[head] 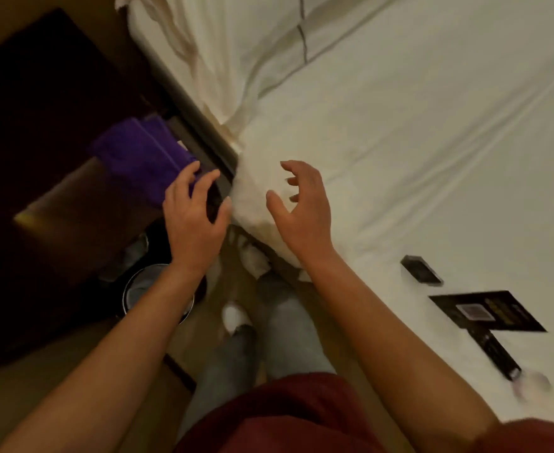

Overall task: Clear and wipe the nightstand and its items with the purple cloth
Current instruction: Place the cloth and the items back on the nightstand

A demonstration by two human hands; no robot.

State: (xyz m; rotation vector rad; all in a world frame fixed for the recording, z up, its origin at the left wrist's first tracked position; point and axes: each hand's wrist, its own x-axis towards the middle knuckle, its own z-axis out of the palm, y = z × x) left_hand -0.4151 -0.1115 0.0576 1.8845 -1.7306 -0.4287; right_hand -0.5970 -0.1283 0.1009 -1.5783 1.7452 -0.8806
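Observation:
A folded purple cloth point(141, 155) lies on the dark wooden nightstand point(40, 125), near its edge by the bed. My left hand point(194, 217) hovers at the cloth's near corner with fingers spread and nothing in it; its fingertips reach the cloth's edge. My right hand point(302, 210) hangs over the bed's corner, fingers curled apart and empty. On the white bed sheet at the right lie a small black box point(421, 269), a black card point(488, 310) and a black remote point(494, 351).
The white bed point(400, 125) fills the right side, with a pillow point(223, 44) at the top. A round bin point(151, 289) with a metal rim stands on the floor below the nightstand. My legs and white shoes occupy the narrow floor gap.

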